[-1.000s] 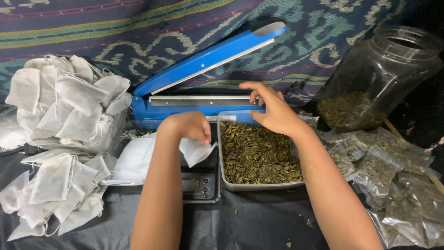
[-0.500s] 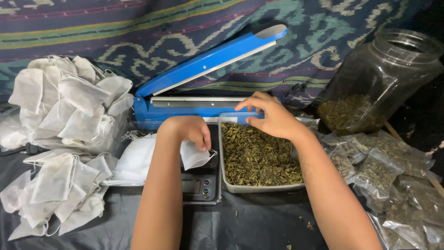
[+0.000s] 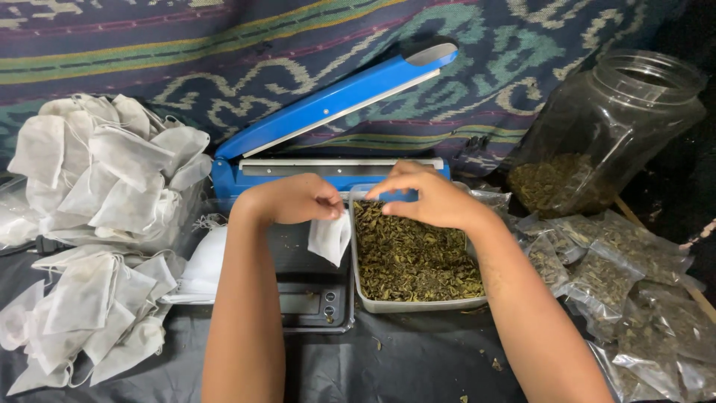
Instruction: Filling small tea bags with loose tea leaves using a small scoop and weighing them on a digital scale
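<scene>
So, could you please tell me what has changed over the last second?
The right hand dropped from the blue heat sealer to the rectangular tray of dried green leaves, moving toward the left hand. That hand keeps holding the small white paper pouch. Everything else stayed put.

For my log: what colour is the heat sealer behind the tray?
Blue heat sealer, arm raised; head view.

head camera, looking down, close
</scene>
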